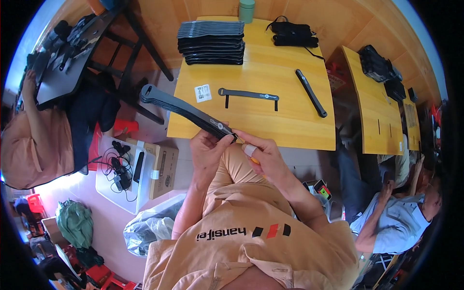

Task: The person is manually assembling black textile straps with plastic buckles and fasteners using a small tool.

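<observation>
Long dark grey strap-like piece (186,110) is being held in the air just off the near-left edge of the wooden table (261,125), long axis running diagonally, looped far end pointing up-left, near end pointing down-right toward the person's lap. Left hand (209,151) is gripping its near end, thumb and fingers pinching the piece at the small round emblem. Right hand (265,157) is sitting just beside it, fingertips touching the very tip of the piece, index finger wearing a pale wrap; something orange is poking out under the palm, too hidden to identify. Whether the right fingers are actually clamping the tip is hard to tell. On the table, well apart: a similar flat grey piece (248,94) lying roughly left-right, a black bar (311,93) lying diagonally, a stack of dark pieces (211,42) at the far edge, a small white label (203,93), black bundle (294,35). Another person (398,215) is sitting at right, partly cut off by the rim.
</observation>
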The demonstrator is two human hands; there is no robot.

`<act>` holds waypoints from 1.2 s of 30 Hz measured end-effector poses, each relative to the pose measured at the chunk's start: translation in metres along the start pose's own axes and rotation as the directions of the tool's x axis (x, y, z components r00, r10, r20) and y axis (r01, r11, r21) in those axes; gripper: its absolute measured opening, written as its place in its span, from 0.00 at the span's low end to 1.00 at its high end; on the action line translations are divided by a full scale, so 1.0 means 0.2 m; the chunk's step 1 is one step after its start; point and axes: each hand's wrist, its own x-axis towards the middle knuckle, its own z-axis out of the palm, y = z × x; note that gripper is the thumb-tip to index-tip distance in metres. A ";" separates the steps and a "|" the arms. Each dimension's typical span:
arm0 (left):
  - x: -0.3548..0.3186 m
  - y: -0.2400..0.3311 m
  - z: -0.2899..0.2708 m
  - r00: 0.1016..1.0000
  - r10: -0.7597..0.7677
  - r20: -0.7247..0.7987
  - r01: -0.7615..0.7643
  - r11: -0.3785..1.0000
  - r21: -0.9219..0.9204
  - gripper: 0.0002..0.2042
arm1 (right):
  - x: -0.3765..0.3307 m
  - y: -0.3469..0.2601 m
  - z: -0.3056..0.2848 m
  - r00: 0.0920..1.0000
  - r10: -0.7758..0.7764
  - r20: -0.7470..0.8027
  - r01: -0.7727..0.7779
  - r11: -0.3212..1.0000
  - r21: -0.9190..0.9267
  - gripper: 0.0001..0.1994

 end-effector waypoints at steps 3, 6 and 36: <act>0.01 0.01 0.00 1.000 0.003 0.011 -0.003 1.000 0.026 0.16 | -0.01 -0.01 -0.02 0.997 0.059 0.054 -0.064 0.993 0.099 0.19; 0.01 0.04 0.00 1.000 -0.006 0.030 0.004 0.998 0.064 0.17 | 0.00 0.01 -0.06 0.994 0.035 0.106 -0.050 0.988 0.143 0.20; -0.03 0.05 0.03 0.998 0.042 -0.047 -0.038 0.996 0.079 0.15 | -0.06 -0.03 -0.02 0.996 0.007 0.089 0.002 0.995 -0.103 0.24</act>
